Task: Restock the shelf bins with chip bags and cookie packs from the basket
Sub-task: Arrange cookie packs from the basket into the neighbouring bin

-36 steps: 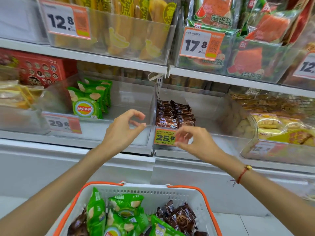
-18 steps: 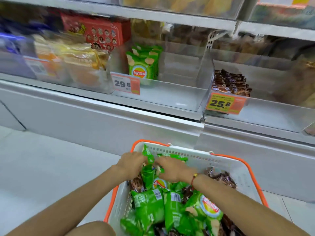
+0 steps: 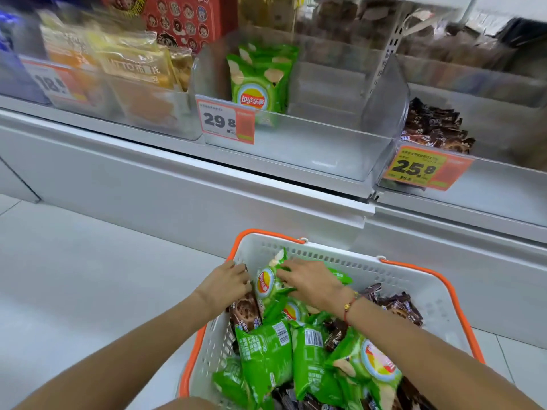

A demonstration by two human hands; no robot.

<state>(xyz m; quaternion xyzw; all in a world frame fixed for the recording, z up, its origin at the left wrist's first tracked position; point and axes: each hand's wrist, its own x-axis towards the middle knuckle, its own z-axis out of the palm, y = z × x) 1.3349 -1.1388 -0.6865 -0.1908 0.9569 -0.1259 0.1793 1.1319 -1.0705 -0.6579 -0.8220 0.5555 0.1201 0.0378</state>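
Note:
A white basket (image 3: 414,297) with an orange rim sits low in front of me, full of green chip bags (image 3: 266,347) and brown cookie packs (image 3: 399,306). Both hands are inside it at the far end. One green chip bag (image 3: 268,284) stands upright between them. My left hand (image 3: 226,281) curls its fingers against the bag's left edge, and my right hand (image 3: 310,279) grips it from the right and top. On the shelf above, the clear chip bin (image 3: 310,143) holds a few green bags (image 3: 260,81) at its left. The cookie bin (image 3: 503,184) has brown packs (image 3: 435,128) at its left.
Orange price tags reading 29.8 (image 3: 225,119) and 25.8 (image 3: 420,168) hang on the bins' fronts. Left of the chip bin, another bin holds yellow snack packs (image 3: 133,66), with a red box (image 3: 183,22) behind. A white shelf base (image 3: 177,184) and pale floor (image 3: 74,276) lie below.
My hands dropped from the shelf front into the basket a second ago. Since half a second ago they have stayed on the green bags, and the view has moved closer.

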